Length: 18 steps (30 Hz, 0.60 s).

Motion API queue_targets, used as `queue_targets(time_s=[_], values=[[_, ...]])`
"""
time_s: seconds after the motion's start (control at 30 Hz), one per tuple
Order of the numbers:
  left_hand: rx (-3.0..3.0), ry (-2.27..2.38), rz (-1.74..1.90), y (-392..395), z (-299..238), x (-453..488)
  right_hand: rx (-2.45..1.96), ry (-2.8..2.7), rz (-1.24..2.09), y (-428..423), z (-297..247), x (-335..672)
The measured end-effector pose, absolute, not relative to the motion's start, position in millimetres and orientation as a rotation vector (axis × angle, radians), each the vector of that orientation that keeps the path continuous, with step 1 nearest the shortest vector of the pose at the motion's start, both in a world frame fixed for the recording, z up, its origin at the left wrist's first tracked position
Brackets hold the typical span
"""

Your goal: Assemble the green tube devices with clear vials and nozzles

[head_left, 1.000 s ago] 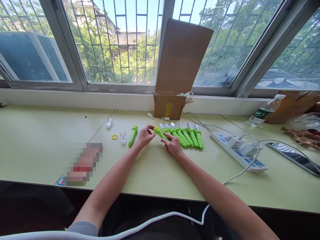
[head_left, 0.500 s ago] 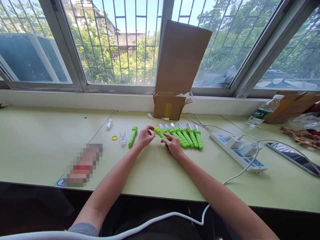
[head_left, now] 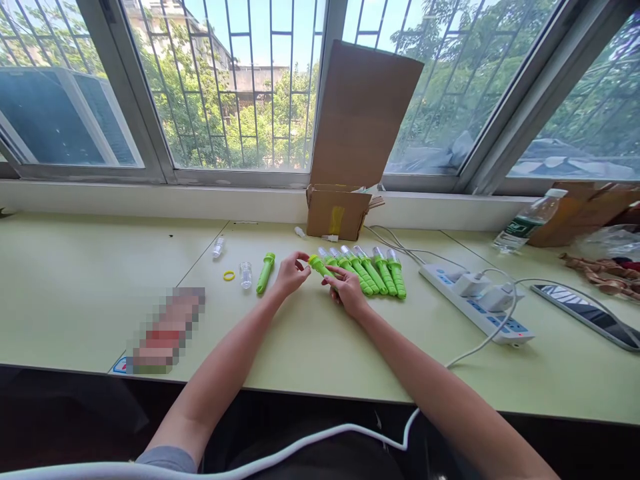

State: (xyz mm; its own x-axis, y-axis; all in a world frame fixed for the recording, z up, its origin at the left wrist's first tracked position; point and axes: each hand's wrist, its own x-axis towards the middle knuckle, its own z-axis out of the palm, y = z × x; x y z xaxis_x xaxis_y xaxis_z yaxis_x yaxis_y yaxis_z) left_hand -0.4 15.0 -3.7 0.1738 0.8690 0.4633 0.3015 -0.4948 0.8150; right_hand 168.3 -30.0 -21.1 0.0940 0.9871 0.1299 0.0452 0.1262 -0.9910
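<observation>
The green stick (head_left: 320,268) lay slanted just in front of the cardboard box (head_left: 337,212), a little to its left, and both hands were on it. The right hand (head_left: 347,295) was closed over the lower shaft, fingers wrapped on top. The left hand (head_left: 290,275) pinched the head end between thumb and forefinger, its other fingers loosely curled.

Directly in front of the box and toward its right, a row of green sticks (head_left: 380,273) with clear tips lay side by side, touching one another (the nearest one just beside the right hand's knuckles). Left of the box's front, a lone green stick (head_left: 265,273) lay apart, then a clear cap (head_left: 245,274) standing upright and a yellow ring (head_left: 229,275); a small clear vial (head_left: 218,247) lay farther left, nearer the sill.

To the right of the box lay a white power strip (head_left: 475,303) with adapters plugged in. Beyond it, a plastic bottle (head_left: 527,222) leaned with a dark label whose writing was too small to read. The box itself bore no legible print, only a strip of yellow tape. All of it rested on the pale green table (head_left: 75,280).
</observation>
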Motion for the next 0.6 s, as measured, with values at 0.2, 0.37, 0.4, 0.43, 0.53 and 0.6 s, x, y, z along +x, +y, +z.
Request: queue_targets(time_s=[0.2,0.37,0.4,0.43,0.53,0.6], values=[[1.889,1.099,1.313,14.2,-3.2,-0.4,-1.17,-1.197,1.057,-31.6,-19.4,168.9],[1.885,1.09,1.311,14.2,-3.1,-0.6,-1.18,-1.173,1.086,-30.3,-19.5,170.1],[1.887,1.085,1.312,14.2,-3.1,-0.5,-1.178,-1.17,1.091,-29.9,-19.7,170.3],[1.888,1.082,1.313,14.2,-3.2,-0.4,-1.173,-1.168,1.097,-29.5,-19.9,170.5],[1.881,1.083,1.318,14.2,-3.4,0.0,-1.151,-1.161,1.116,-28.8,-20.1,170.9],[1.875,1.09,1.319,14.0,-3.2,0.3,-1.141,-1.154,1.129,-28.5,-19.9,171.1]])
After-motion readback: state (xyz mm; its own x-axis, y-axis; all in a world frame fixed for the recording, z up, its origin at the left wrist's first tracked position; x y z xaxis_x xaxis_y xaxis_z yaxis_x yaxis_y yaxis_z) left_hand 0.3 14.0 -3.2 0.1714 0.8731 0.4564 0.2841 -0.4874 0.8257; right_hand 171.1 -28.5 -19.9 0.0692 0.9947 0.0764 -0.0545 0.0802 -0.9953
